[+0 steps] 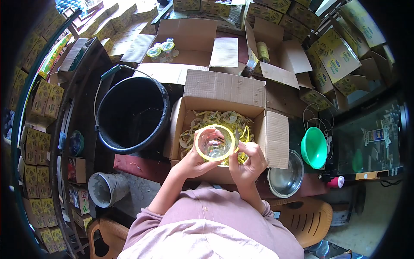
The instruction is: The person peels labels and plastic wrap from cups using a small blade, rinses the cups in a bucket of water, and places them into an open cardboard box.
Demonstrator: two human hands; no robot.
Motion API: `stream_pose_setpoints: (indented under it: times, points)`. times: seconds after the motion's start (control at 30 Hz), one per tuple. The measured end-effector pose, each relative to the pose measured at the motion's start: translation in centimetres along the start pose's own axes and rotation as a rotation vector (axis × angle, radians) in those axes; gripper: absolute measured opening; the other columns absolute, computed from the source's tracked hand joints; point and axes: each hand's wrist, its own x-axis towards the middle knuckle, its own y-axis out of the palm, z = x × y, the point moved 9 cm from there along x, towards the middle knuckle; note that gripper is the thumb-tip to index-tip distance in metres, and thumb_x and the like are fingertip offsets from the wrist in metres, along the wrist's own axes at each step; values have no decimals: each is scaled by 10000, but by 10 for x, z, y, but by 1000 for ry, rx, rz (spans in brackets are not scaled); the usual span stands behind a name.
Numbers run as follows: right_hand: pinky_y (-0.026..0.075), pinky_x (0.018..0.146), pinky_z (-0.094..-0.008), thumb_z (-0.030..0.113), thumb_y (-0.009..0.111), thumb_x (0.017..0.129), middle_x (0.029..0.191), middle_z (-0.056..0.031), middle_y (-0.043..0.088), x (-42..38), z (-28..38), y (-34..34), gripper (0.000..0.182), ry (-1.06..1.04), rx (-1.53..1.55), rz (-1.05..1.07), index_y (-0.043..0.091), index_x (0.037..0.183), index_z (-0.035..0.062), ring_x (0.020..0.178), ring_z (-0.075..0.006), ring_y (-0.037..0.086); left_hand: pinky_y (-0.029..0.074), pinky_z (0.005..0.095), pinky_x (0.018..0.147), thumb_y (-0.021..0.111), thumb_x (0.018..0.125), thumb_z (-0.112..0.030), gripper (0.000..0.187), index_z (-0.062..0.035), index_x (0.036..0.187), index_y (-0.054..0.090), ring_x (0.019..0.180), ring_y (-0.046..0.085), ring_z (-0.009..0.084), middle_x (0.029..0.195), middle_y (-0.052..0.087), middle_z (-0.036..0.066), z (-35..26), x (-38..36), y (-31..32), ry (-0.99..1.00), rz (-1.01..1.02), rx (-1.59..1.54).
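Note:
My left hand is wrapped around a clear plastic cup, whose open mouth with a yellow rim tilts toward me. Close to the cup's right edge, my right hand is closed in a pinch, with a thin yellow strip at its fingertips. A narrow greyish shape also shows by these fingers; I cannot make out what it is. Both hands are over the near side of an open cardboard box, which holds a tangle of yellow strips and several clear round pieces.
A large black bucket stands left of the box, with a grey bucket below. At right are a metal bowl and a green bowl. Behind, one carton holds lidded cups; another carton holds a yellow stack.

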Motion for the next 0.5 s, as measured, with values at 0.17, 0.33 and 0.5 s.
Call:
stream_pose_setpoints:
  times: [0.17,0.33,0.5]
  points:
    - [481,598,-288,-63,640,615,734,-112,591,0,-3,0,250,-2,25,3,618,848,23,651,-216,595,347,333,969,676,703,-65,728,-4,1280,235,1115,420,218,1166,360,125,9,-2,-2,-55,38,16]
    - [479,606,-281,-73,635,610,727,-109,590,1,-2,-1,258,-9,12,6,622,850,20,666,-208,598,336,337,969,695,670,-98,748,-6,1275,265,1121,411,229,1182,358,125,14,-5,-2,-82,53,45]
    - [471,589,-279,-75,645,614,715,-110,585,0,-12,-1,246,27,52,9,615,842,14,647,-201,588,340,329,958,687,679,-83,743,-19,1285,261,1114,416,223,1184,375,115,-1,-3,3,5,99,109]
